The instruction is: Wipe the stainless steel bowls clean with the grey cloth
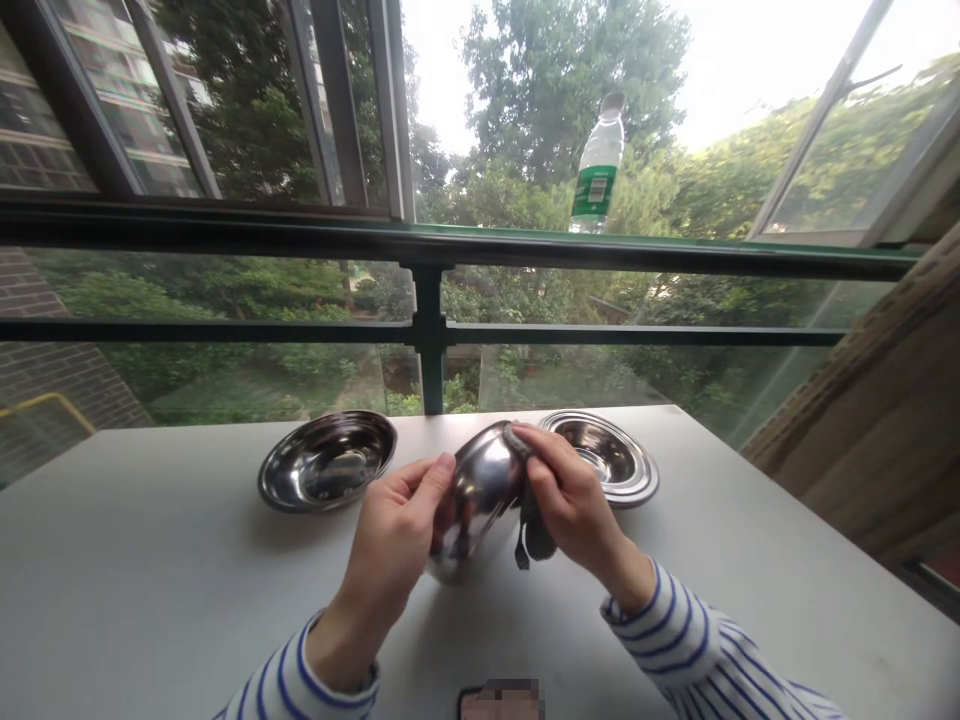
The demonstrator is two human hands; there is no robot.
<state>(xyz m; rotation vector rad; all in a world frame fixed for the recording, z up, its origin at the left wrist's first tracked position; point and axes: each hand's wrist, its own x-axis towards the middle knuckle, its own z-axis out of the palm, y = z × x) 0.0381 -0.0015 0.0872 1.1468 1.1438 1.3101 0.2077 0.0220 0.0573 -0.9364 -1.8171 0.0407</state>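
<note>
A shiny stainless steel bowl [487, 475] is held tilted on its side above the white table, its outer surface facing me. My left hand [397, 530] grips its left edge, thumb on the outside. With bent fingers, my right hand [574, 490] presses a dark grey cloth [538, 535] against the bowl's right edge. Part of the cloth hangs below those fingers, and the rest is hidden by the hand.
Behind my left hand lies a wide steel bowl [274, 485]. At the back right, a rimmed steel bowl [643, 485] rests on the white table [172, 570]. A green-labelled plastic bottle [598, 180] stands on the window rail [300, 240]. A phone-like object [499, 702] shows at the near edge.
</note>
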